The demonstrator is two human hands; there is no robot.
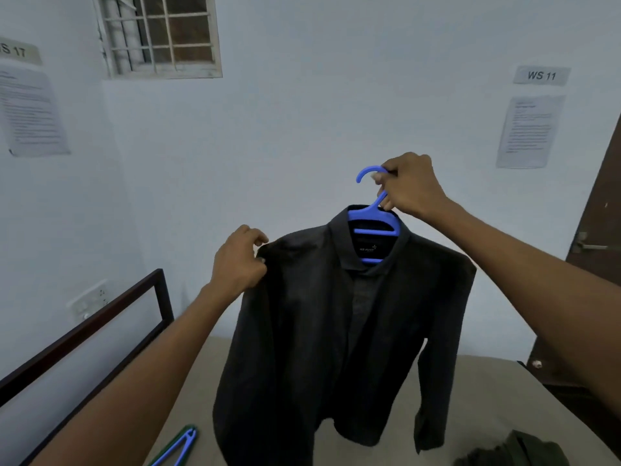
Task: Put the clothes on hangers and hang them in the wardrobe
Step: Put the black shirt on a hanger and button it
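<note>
The dark shirt (336,331) already sits on the blue hanger (373,216), held up over the bed (470,391). The right hand (410,186) has its grip closed round the hook; the left hand (238,260) pinches a shoulder. Hanging it remains, and spare hangers (178,445) and an olive garment (517,452) wait; no wardrobe shows.

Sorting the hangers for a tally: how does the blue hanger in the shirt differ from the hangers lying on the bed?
The blue hanger is held up by the right hand and carries the black shirt; the hangers on the bed lie flat, bare and untouched. They include a green one. Both include blue plastic.

Hands (408,186) hold black shirt (336,331) on blue hanger (373,227)
</note>
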